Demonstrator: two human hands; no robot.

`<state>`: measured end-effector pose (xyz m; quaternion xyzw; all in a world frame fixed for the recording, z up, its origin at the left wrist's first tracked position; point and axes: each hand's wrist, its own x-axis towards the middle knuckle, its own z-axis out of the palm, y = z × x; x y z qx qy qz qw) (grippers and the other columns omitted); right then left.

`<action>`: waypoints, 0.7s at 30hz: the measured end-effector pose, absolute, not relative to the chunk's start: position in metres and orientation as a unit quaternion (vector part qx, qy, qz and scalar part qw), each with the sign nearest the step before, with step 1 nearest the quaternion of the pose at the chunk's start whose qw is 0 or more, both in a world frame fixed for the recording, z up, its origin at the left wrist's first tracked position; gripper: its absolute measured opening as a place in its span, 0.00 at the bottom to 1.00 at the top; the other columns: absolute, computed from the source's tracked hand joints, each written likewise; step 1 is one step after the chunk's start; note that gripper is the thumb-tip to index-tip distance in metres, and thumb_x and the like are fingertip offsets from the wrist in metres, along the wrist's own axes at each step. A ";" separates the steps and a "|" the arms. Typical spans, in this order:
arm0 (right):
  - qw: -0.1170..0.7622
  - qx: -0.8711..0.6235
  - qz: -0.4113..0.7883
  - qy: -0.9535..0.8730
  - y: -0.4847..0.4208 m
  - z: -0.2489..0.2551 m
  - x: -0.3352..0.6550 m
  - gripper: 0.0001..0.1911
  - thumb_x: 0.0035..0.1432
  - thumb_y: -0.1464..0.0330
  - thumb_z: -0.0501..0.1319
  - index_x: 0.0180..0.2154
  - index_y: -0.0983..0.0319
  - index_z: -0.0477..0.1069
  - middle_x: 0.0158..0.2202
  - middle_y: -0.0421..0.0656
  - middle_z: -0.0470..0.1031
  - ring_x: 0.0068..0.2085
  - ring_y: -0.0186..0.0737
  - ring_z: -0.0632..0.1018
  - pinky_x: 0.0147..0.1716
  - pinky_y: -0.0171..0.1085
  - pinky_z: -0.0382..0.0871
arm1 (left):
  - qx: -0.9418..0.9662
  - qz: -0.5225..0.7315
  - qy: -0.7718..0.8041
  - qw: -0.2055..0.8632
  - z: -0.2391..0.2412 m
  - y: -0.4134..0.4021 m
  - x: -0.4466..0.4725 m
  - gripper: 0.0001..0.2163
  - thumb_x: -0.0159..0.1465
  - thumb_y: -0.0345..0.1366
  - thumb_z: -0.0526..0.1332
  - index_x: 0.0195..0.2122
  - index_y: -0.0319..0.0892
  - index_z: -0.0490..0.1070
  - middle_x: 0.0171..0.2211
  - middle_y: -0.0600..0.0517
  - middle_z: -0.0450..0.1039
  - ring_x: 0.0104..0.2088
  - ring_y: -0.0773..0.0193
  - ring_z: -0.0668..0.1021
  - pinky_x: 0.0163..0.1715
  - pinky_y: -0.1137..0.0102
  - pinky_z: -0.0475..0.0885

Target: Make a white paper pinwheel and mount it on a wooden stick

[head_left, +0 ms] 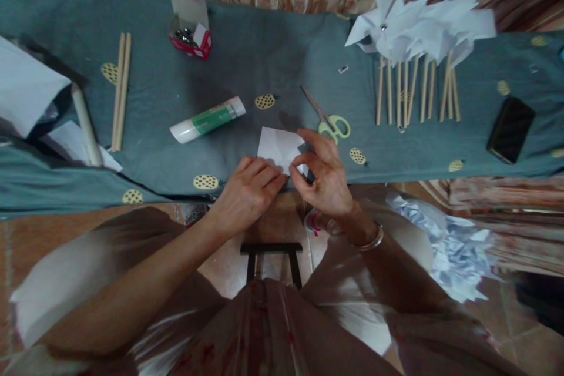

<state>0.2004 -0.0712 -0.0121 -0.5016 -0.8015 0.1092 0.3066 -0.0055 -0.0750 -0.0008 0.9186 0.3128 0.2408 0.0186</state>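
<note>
A small white folded paper [278,145] lies at the near edge of the teal cloth-covered table [247,59]. My left hand [247,191] rests on the paper's near left corner, fingers curled together and pressing down. My right hand [324,173] pinches the paper's right edge between thumb and fingers; a bangle sits on that wrist. Green-handled scissors [329,120] lie just beyond my right hand. A white and green glue stick [207,119] lies to the left of the paper.
Several finished white paper pinwheels [418,29] on wooden sticks lie at the back right, with a black phone [510,129] beyond them. A red box of pins [191,35], two sticks [121,88] and paper sheets [26,88] sit left. Paper scraps [453,247] lie on the floor.
</note>
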 end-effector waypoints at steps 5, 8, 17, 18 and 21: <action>0.290 -0.486 0.098 -0.819 -0.074 -0.011 0.202 0.08 0.57 0.72 0.62 0.40 0.59 0.73 0.63 0.51 0.69 0.63 0.52 0.71 0.63 0.54 0.67 | 0.915 0.259 0.308 0.023 -0.001 -0.075 -0.004 0.06 0.71 0.29 0.59 0.42 0.35 0.76 0.38 0.46 0.80 0.41 0.56 0.77 0.39 0.62 0.70; 0.266 -0.494 0.103 -0.821 -0.076 -0.010 0.202 0.07 0.58 0.71 0.61 0.41 0.60 0.73 0.64 0.52 0.69 0.64 0.54 0.69 0.63 0.56 0.67 | 0.915 0.255 0.311 0.029 -0.001 -0.075 -0.004 0.07 0.71 0.29 0.59 0.42 0.36 0.76 0.39 0.46 0.80 0.41 0.56 0.77 0.40 0.62 0.70; 0.261 -0.502 0.141 -0.812 -0.076 -0.007 0.201 0.15 0.58 0.71 0.61 0.48 0.52 0.73 0.64 0.42 0.68 0.65 0.52 0.69 0.65 0.56 0.65 | 0.917 0.249 0.312 0.027 -0.002 -0.075 -0.004 0.07 0.71 0.28 0.58 0.42 0.35 0.77 0.38 0.46 0.80 0.40 0.56 0.77 0.39 0.62 0.69; 0.260 -0.503 0.150 -0.810 -0.076 -0.007 0.201 0.17 0.58 0.71 0.61 0.49 0.50 0.73 0.64 0.41 0.67 0.66 0.52 0.68 0.65 0.57 0.65 | 0.917 0.249 0.312 0.028 -0.002 -0.075 -0.004 0.07 0.71 0.29 0.58 0.42 0.35 0.77 0.38 0.46 0.80 0.40 0.56 0.77 0.39 0.62 0.69; 0.254 -0.500 0.174 -0.809 -0.076 -0.006 0.202 0.21 0.58 0.71 0.62 0.52 0.47 0.72 0.65 0.40 0.67 0.67 0.54 0.67 0.66 0.60 0.63 | 0.918 0.238 0.315 0.035 0.000 -0.075 -0.004 0.08 0.72 0.29 0.57 0.42 0.37 0.77 0.39 0.46 0.80 0.40 0.56 0.77 0.39 0.61 0.70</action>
